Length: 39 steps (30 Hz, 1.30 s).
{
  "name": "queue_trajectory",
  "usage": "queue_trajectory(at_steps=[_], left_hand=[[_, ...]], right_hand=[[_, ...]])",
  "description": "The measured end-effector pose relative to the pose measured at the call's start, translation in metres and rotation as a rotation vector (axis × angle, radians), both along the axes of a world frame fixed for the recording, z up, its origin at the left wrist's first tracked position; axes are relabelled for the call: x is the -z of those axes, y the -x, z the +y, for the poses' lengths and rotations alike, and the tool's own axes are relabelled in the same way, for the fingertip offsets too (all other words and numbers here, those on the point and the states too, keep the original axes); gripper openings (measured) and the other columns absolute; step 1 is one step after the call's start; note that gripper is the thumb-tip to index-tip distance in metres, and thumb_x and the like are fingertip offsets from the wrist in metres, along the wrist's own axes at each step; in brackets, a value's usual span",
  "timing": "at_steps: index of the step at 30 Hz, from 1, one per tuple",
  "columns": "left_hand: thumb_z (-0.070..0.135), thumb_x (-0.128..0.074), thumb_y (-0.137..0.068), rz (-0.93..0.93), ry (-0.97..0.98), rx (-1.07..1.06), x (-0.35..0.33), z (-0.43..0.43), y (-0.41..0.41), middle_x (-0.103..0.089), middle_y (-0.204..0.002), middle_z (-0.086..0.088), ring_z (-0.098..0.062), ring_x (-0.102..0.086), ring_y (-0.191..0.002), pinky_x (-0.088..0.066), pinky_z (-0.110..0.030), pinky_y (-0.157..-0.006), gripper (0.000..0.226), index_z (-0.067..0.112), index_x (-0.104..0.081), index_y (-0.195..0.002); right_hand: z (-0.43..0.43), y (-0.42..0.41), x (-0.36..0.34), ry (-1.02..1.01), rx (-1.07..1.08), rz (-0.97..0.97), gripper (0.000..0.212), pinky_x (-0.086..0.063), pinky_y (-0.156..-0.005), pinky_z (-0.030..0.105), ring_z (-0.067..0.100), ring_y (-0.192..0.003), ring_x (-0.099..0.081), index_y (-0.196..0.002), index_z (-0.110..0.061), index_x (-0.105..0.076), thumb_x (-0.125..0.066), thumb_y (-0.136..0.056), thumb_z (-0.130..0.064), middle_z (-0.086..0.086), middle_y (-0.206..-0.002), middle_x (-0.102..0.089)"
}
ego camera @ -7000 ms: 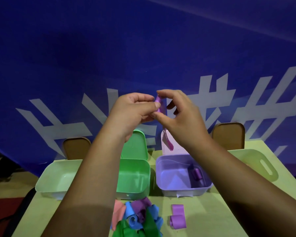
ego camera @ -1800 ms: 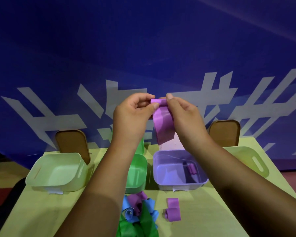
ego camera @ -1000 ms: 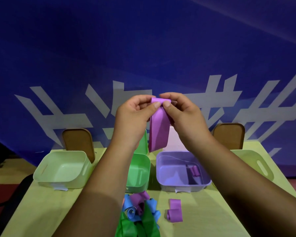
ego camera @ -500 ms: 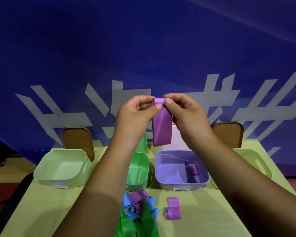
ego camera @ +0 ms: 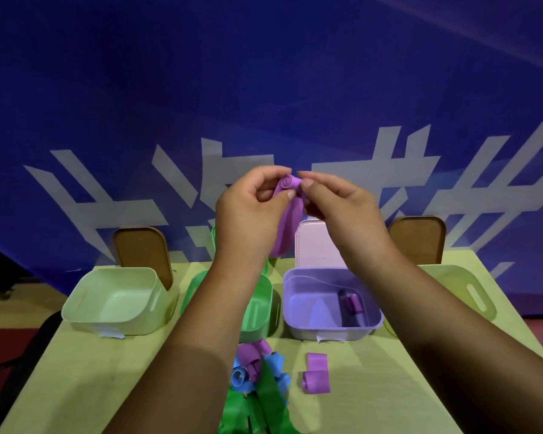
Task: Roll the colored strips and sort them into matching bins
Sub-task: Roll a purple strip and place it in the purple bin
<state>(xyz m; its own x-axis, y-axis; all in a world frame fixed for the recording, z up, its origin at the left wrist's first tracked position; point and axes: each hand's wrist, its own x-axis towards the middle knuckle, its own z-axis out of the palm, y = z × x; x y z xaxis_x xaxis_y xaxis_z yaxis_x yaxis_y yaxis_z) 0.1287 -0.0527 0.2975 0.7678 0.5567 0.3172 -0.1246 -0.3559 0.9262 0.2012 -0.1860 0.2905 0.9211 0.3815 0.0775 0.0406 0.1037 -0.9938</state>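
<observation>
With our left hand [ego camera: 251, 211] and right hand [ego camera: 339, 208] raised above the bins, we pinch the purple strip [ego camera: 289, 223] between thumbs and fingertips, one hand at each side of its rolled top end. The spiral edge of the roll faces the camera. The unrolled tail hangs down between our wrists, with its lower end free in the air; its left edge is partly hidden behind the left wrist.

Below the right forearm stands the purple bin [ego camera: 333, 332], with one rolled purple strip [ego camera: 353, 303] lying near its right wall. The green bin [ego camera: 257, 311] stands just to its left across a narrow gap and is largely covered by the left forearm. A pale green bin [ego camera: 132, 324] stands farther left, close to the left edge of the counter [ego camera: 76, 386]. A second pale bin [ego camera: 470, 286] shows past the right arm, near the right edge.

A pink lid [ego camera: 314, 245] stands upright behind the purple bin. Brown lids [ego camera: 141, 252] stand behind the two pale bins, against the blue banner [ego camera: 264, 89].

On the near side, a pile of strips [ego camera: 257, 380] in purple, blue and green lies between our forearms, just in front of the green bin. A loose purple strip [ego camera: 316, 371], curled at its near end, lies just right of the pile and apart from the purple bin's front wall. A wide stretch of counter separates the pile from the left edge.
</observation>
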Motion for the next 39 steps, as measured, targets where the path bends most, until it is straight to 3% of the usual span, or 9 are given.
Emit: queue_trajectory(at_steps=[5, 12, 16, 22, 25, 29, 33, 37, 39], left_hand=[[0.014, -0.078, -0.098, -0.02, -0.066, 0.018, 0.006, -0.004, -0.004, -0.079, -0.106, 0.014, -0.005, -0.075, -0.101, -0.06, -0.019, -0.086, 0.024, 0.026, -0.08, -0.118], [0.014, -0.081, -0.095, -0.01, -0.074, -0.011, 0.012, -0.011, -0.01, -0.077, -0.106, 0.011, -0.003, -0.074, -0.096, -0.061, -0.018, -0.082, 0.025, 0.025, -0.077, -0.118], [0.015, -0.082, -0.094, -0.021, -0.161, -0.057, 0.015, -0.016, -0.012, -0.072, -0.109, 0.008, -0.002, -0.071, -0.094, -0.056, -0.012, -0.076, 0.022, 0.026, -0.076, -0.112], [0.021, -0.078, -0.098, -0.026, -0.172, -0.097, 0.02, -0.014, -0.017, -0.075, -0.102, 0.01, -0.007, -0.073, -0.093, -0.063, -0.031, -0.079, 0.014, 0.03, -0.077, -0.108], [0.024, -0.082, -0.096, -0.042, -0.116, -0.072, 0.02, -0.011, -0.015, -0.077, -0.104, 0.012, -0.006, -0.074, -0.096, -0.064, -0.031, -0.083, 0.017, 0.032, -0.079, -0.111], [0.022, -0.083, -0.095, -0.026, 0.024, -0.028, 0.017, -0.008, -0.014, -0.078, -0.109, 0.015, -0.006, -0.074, -0.103, -0.061, -0.018, -0.082, 0.026, 0.03, -0.079, -0.119], [0.013, -0.083, -0.093, -0.051, 0.209, 0.053, 0.017, -0.001, -0.018, -0.081, -0.11, 0.005, -0.018, -0.077, -0.105, -0.065, -0.042, -0.094, 0.03, 0.027, -0.08, -0.12], [0.015, -0.082, -0.095, -0.019, 0.279, 0.113, 0.02, 0.003, -0.017, -0.08, -0.119, 0.006, -0.019, -0.076, -0.112, -0.064, -0.044, -0.096, 0.037, 0.029, -0.077, -0.129], [0.017, -0.082, -0.095, -0.002, 0.303, 0.111, 0.022, 0.004, -0.016, -0.08, -0.121, 0.005, -0.019, -0.076, -0.115, -0.064, -0.047, -0.099, 0.04, 0.029, -0.075, -0.133]], right_hand=[[0.002, 0.0, -0.004, 0.067, 0.009, -0.04, 0.027, -0.061, -0.102, 0.043, 0.012, -0.102, -0.078, -0.113, -0.023, -0.083, -0.081, -0.093, -0.042, -0.005, -0.102, -0.083], [0.0, 0.002, -0.003, 0.055, 0.062, 0.005, 0.017, -0.062, -0.099, 0.048, 0.025, -0.099, -0.078, -0.103, -0.023, -0.085, -0.08, -0.094, -0.037, 0.001, -0.096, -0.082], [0.0, 0.003, -0.001, 0.042, 0.053, 0.031, 0.022, -0.062, -0.101, 0.043, 0.015, -0.101, -0.079, -0.11, -0.024, -0.085, -0.081, -0.094, -0.038, -0.003, -0.101, -0.083], [0.001, 0.0, 0.006, 0.046, 0.028, 0.05, 0.034, -0.059, -0.105, 0.049, 0.02, -0.108, -0.077, -0.115, -0.025, -0.084, -0.08, -0.092, -0.049, 0.003, -0.106, -0.082], [0.001, 0.0, 0.004, 0.064, 0.041, 0.056, 0.039, -0.06, -0.104, 0.051, 0.024, -0.105, -0.078, -0.106, -0.027, -0.084, -0.066, -0.098, -0.06, 0.005, -0.101, -0.082], [0.001, 0.0, 0.0, 0.026, 0.062, 0.135, 0.032, -0.064, -0.098, 0.047, 0.023, -0.097, -0.08, -0.109, -0.019, -0.081, -0.06, -0.108, -0.043, 0.007, -0.098, -0.082], [-0.002, 0.0, -0.001, 0.024, 0.055, 0.098, 0.024, -0.064, -0.089, 0.043, 0.014, -0.077, -0.071, -0.111, -0.017, -0.081, -0.065, -0.107, -0.035, 0.004, -0.083, -0.077], [-0.004, 0.0, -0.001, 0.046, 0.054, 0.06, 0.018, -0.062, -0.096, 0.055, 0.03, -0.093, -0.075, -0.113, -0.019, -0.078, -0.068, -0.105, -0.032, 0.008, -0.098, -0.079], [-0.004, 0.0, -0.002, 0.045, 0.065, 0.044, 0.015, -0.062, -0.095, 0.056, 0.028, -0.095, -0.076, -0.112, -0.019, -0.078, -0.069, -0.105, -0.028, 0.009, -0.101, -0.079]])
